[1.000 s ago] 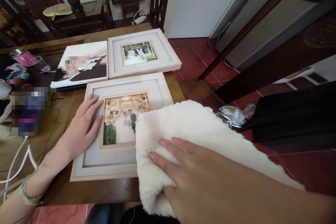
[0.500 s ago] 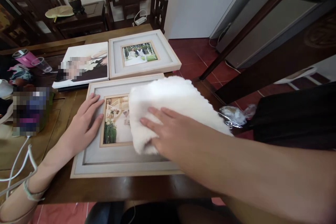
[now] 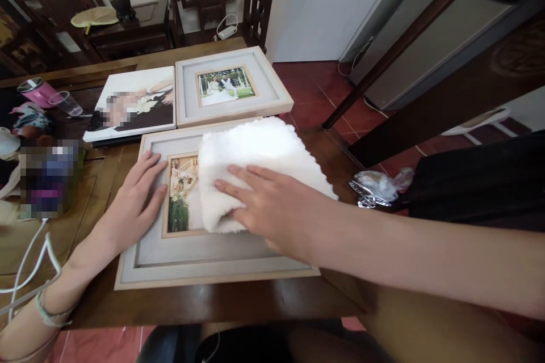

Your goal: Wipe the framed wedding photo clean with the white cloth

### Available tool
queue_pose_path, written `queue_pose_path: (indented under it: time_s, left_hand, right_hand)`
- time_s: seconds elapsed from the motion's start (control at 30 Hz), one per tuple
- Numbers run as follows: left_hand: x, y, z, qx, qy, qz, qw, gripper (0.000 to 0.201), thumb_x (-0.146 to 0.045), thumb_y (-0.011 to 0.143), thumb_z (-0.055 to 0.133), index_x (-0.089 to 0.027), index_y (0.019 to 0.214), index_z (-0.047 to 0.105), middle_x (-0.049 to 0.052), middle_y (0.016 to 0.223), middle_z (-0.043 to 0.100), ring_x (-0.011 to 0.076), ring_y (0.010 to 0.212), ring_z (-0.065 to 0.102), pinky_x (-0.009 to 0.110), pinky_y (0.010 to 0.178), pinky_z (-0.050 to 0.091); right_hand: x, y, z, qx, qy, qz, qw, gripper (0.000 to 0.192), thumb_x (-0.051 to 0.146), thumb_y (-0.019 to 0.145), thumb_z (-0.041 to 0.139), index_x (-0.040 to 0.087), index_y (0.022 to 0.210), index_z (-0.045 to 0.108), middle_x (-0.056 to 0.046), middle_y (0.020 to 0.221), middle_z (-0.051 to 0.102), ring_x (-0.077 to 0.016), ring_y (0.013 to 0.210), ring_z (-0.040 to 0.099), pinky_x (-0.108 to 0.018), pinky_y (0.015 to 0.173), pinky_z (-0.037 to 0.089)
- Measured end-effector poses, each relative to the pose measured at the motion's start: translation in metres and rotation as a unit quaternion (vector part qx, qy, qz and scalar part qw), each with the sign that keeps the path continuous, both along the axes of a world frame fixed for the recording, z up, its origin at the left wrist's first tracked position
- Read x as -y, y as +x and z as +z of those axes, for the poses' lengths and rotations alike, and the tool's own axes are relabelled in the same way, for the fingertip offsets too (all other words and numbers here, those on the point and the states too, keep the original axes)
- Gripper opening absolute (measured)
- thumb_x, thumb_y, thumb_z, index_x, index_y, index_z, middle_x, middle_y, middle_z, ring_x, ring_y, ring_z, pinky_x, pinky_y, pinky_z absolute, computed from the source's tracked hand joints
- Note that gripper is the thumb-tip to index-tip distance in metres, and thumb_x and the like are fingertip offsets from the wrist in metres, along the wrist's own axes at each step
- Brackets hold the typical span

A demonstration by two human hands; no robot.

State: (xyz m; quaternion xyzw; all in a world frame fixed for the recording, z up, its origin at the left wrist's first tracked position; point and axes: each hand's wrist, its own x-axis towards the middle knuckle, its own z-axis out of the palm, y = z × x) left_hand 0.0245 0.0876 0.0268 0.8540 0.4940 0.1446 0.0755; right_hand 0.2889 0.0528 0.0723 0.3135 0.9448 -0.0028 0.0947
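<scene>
A light wood picture frame [image 3: 179, 282] with a photo of a staircase and flowers lies flat near the front of the dark table. My left hand [image 3: 135, 204] rests on the frame's left side, palm down, fingers stretched and thumb apart. Across the right part of the frame spreads a fluffy white cloth [image 3: 266, 144], hiding much of the photo. My right hand [image 3: 268, 198] presses on the cloth from above, its thumb tucked at a fold in the near edge.
Behind lie a second framed photo [image 3: 272, 82] and a white-edged photo panel [image 3: 147, 88]. A pink tumbler [image 3: 38, 92], a clear plastic cup [image 3: 68, 103] and a white cable [image 3: 53, 252] are at the left. Crumpled clear plastic [image 3: 377, 184] sits to the right.
My right hand and the cloth have moved slightly left and away from me, uncovering more of the frame's near right side. My left hand stays put on the frame.
</scene>
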Motion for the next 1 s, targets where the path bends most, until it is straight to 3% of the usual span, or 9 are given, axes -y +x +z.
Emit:
queue_pose_path:
  time_s: [0.17,0.37,0.43,0.6,0.83,1.0]
  left_hand:
    - [-0.001,-0.001,0.0,0.003,-0.006,-0.004,1.0,0.046,-0.04,0.098,0.034,-0.017,0.136,0.043,0.011,0.15,0.04,0.0261,0.145,0.026,0.05,0.118,0.025]
    - [-0.001,0.0,-0.001,0.002,-0.004,-0.003,1.0,0.046,-0.039,0.098,0.035,-0.017,0.137,0.043,0.011,0.15,0.039,0.0262,0.145,0.026,0.048,0.118,0.024]
    - [-0.001,0.001,-0.001,0.002,-0.004,-0.004,1.0,0.046,-0.039,0.098,0.034,-0.017,0.137,0.043,0.011,0.15,0.039,0.0267,0.145,0.026,0.049,0.118,0.024]
    - [-0.001,0.001,0.0,-0.001,0.001,-0.006,1.0,0.046,-0.04,0.097,0.033,-0.018,0.137,0.042,0.011,0.15,0.039,0.0286,0.144,0.027,0.051,0.117,0.025]
    - [-0.001,-0.001,-0.001,-0.001,0.001,-0.007,1.0,0.046,-0.039,0.098,0.035,-0.016,0.137,0.043,0.012,0.15,0.04,0.0268,0.144,0.027,0.048,0.118,0.024]
    - [-0.001,-0.002,-0.003,0.003,0.003,-0.013,1.0,0.046,-0.038,0.098,0.036,-0.016,0.138,0.042,0.012,0.151,0.038,0.0266,0.145,0.026,0.047,0.119,0.024]
  right_hand:
    - [-0.004,-0.003,-0.001,0.013,-0.009,-0.013,1.0,0.038,0.015,0.073,0.071,0.016,0.111,0.071,-0.018,0.148,0.041,-0.0418,0.134,0.038,-0.053,0.105,0.036]
    - [0.03,-0.008,0.002,-0.061,-0.103,0.077,0.99,0.023,0.028,0.068,0.076,0.016,0.088,0.076,-0.021,0.141,0.05,-0.044,0.128,0.045,-0.059,0.101,0.037]
    - [0.033,-0.008,0.004,-0.061,-0.113,0.091,0.988,0.023,0.029,0.07,0.074,0.017,0.09,0.076,-0.021,0.14,0.051,-0.0429,0.127,0.047,-0.058,0.101,0.039]
    - [0.012,0.0,0.004,-0.044,-0.073,0.065,0.994,0.032,0.018,0.075,0.069,0.017,0.107,0.073,-0.014,0.143,0.049,-0.0381,0.134,0.039,-0.048,0.105,0.04]
    - [-0.012,0.001,-0.003,-0.007,0.004,0.005,1.0,0.039,0.012,0.074,0.071,0.016,0.112,0.071,-0.015,0.148,0.042,-0.0396,0.136,0.036,-0.05,0.105,0.041]
    - [0.002,-0.004,0.0,-0.006,-0.025,0.071,0.997,0.03,0.023,0.076,0.071,0.017,0.106,0.074,-0.017,0.144,0.046,-0.0438,0.132,0.04,-0.055,0.104,0.039]
